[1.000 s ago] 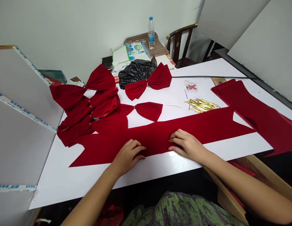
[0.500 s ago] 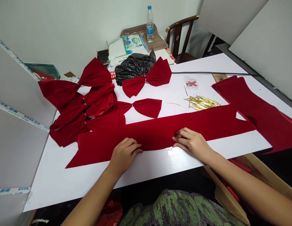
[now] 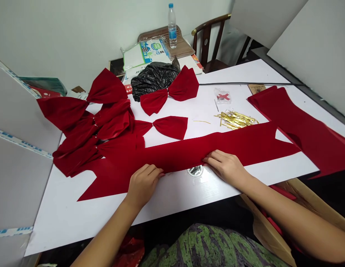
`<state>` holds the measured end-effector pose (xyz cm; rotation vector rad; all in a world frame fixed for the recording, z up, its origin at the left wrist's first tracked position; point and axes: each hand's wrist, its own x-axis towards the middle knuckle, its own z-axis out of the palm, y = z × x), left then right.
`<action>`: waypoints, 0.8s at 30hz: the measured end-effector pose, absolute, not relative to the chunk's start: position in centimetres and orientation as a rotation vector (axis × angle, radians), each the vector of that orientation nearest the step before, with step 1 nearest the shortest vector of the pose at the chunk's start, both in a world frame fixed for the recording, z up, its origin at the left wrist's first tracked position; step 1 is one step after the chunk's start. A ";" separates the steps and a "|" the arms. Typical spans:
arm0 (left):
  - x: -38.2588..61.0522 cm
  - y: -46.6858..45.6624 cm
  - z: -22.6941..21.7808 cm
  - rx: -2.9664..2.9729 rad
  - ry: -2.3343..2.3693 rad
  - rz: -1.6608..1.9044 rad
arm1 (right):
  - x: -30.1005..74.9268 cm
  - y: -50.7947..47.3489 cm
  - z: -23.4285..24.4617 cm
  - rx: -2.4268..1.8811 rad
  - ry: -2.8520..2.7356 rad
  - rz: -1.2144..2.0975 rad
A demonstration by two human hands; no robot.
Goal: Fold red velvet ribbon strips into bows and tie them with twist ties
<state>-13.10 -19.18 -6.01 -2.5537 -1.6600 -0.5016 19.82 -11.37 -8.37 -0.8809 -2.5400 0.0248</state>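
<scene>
A long strip of red velvet ribbon (image 3: 178, 155) with notched ends lies flat across the white table. Its near edge is pinched by my left hand (image 3: 144, 181) left of centre and by my right hand (image 3: 224, 165) to the right. Between the hands that edge is drawn back, baring a round silvery sticker (image 3: 195, 171) on the tabletop. Finished red bows (image 3: 94, 122) lie in an overlapping pile at the left. Behind the strip are two more bows, one (image 3: 172, 127) close to it and another (image 3: 169, 92) against a black plastic bag.
Gold twist ties (image 3: 236, 119) lie behind the strip, near a small clear packet (image 3: 222, 96). More red ribbon strips (image 3: 297, 126) hang over the table's right edge. A water bottle (image 3: 172, 29) stands at the back. An open cardboard box (image 3: 267, 222) sits below the front edge.
The strip's near edge between my hands has shifted away from me, uncovering the silvery sticker. Both hands have closed more tightly on the edge. The view has shifted slightly.
</scene>
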 end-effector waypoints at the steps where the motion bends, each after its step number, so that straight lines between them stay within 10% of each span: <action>1: -13.1 -19.1 -6.0 -2.557 -1.667 -0.495 | 19.8 -11.3 -8.3 -0.882 -2.549 0.021; 24: -13.0 -17.6 -5.2 -2.819 -1.980 -0.546 | 18.8 -10.7 -6.7 -0.919 -2.675 0.249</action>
